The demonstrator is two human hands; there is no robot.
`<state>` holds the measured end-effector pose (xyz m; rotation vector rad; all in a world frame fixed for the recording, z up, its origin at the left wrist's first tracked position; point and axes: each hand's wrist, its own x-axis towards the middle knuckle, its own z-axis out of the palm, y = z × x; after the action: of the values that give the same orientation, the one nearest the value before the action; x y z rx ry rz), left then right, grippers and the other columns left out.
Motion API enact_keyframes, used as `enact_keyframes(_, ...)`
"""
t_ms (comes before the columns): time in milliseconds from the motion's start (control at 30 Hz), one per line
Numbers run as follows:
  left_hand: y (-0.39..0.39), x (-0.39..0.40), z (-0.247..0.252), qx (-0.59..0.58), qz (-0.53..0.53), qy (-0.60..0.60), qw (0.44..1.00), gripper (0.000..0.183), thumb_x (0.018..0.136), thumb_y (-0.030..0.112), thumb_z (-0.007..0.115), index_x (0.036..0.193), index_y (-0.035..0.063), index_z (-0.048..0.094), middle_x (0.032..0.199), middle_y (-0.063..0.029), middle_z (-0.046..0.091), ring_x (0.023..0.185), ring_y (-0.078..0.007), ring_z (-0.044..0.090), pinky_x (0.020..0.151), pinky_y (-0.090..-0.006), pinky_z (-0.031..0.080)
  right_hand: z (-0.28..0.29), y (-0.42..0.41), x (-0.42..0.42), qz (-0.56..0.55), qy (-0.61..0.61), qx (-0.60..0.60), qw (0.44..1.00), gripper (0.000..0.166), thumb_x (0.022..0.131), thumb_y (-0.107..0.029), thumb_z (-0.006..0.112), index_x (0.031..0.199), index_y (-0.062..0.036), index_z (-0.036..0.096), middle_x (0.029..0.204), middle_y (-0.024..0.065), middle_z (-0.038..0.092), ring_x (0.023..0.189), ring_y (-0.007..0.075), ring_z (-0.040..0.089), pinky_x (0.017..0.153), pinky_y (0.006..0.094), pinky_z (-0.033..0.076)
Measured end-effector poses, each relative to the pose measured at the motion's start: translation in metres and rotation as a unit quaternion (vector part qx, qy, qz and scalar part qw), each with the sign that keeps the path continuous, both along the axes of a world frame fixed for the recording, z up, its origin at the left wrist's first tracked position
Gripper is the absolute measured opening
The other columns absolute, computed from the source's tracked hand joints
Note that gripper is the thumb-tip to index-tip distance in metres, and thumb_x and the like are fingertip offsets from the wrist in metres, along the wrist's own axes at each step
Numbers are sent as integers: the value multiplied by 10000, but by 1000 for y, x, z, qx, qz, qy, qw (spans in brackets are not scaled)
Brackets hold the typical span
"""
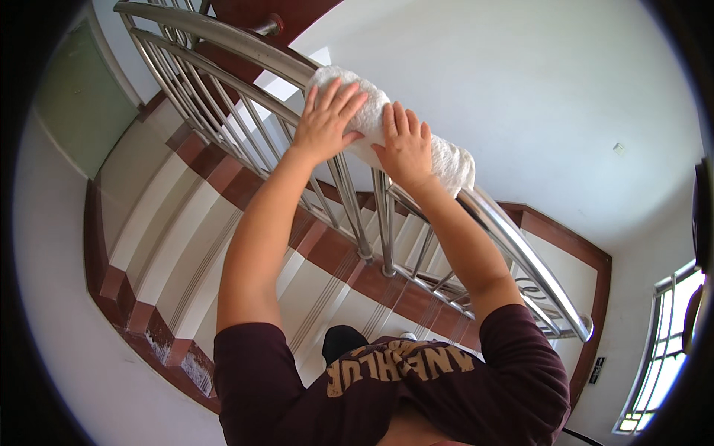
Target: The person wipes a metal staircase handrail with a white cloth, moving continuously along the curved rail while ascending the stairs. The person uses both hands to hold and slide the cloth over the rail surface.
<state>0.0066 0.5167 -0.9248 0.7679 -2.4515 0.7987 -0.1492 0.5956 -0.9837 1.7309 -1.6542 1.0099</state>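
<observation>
A white cloth (365, 108) lies lengthwise over the stainless steel handrail (245, 47) of a stair railing, its edges hanging over the rail's sides. My left hand (329, 122) rests on the cloth's upper part, fingers spread. Lower along the rail, my right hand (405, 145) presses flat on the same cloth, fingers closer together. The cloth hides the rail beneath both palms. Below the hands, steel balusters (346, 195) run down to the stairs.
Pale stair treads (195, 245) with grooved edges and a red-brown border (323, 242) lie below me. A white wall (502, 83) stands beyond the railing. A greenish door (83, 100) is at upper left, a barred window (661, 345) at lower right.
</observation>
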Motion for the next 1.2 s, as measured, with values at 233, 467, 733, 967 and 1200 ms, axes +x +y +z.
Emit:
enact_keyframes(233, -39, 10, 2, 12, -75, 14, 997, 745, 762, 409, 659, 1387, 218, 301, 1436, -69, 258, 1361, -346, 129, 1090, -535, 135, 8, -9, 22, -99, -33, 67, 992, 865, 626, -321, 748, 1340, -61, 335, 1311, 98, 390, 1186, 291, 387, 910, 511, 340)
enact_keyframes(467, -51, 32, 41, 86, -13, -104, 991, 693, 842, 427, 547, 1426, 227, 233, 1488, -46, 195, 1384, -315, 81, 1115, -499, 17, 29, -28, 40, -73, -51, 28, 996, 783, 599, -281, 774, 1269, -102, 411, 1196, 48, 493, 1107, 252, 481, 958, 402, 364)
enact_keyframes(733, -67, 29, 26, 87, -89, -53, 991, 768, 785, 382, 635, 1407, 149, 248, 1442, -127, 227, 1356, -396, 96, 1099, -526, 60, 36, -28, 41, -85, -70, 55, 992, 798, 566, -266, 780, 1268, -119, 429, 1204, 57, 499, 1106, 270, 481, 935, 414, 388)
enact_keyframes(967, -85, 36, 28, 62, -155, -28, 986, 744, 775, 383, 647, 1395, 194, 282, 1413, -89, 298, 1357, -341, 150, 1108, -506, 90, 37, -43, 56, -140, -70, 47, 987, 808, 562, -246, 773, 1266, -67, 420, 1226, 81, 474, 1139, 281, 442, 977, 473, 311)
enact_keyframes(1200, -128, 75, 95, 42, -126, -83, 988, 745, 741, 420, 662, 1369, 188, 334, 1376, -52, 350, 1333, -298, 229, 1096, -522, 118, 94, -94, 84, -48, -73, 110, 990, 803, 602, -300, 752, 1264, -19, 394, 1180, 93, 491, 1114, 275, 462, 924, 413, 361)
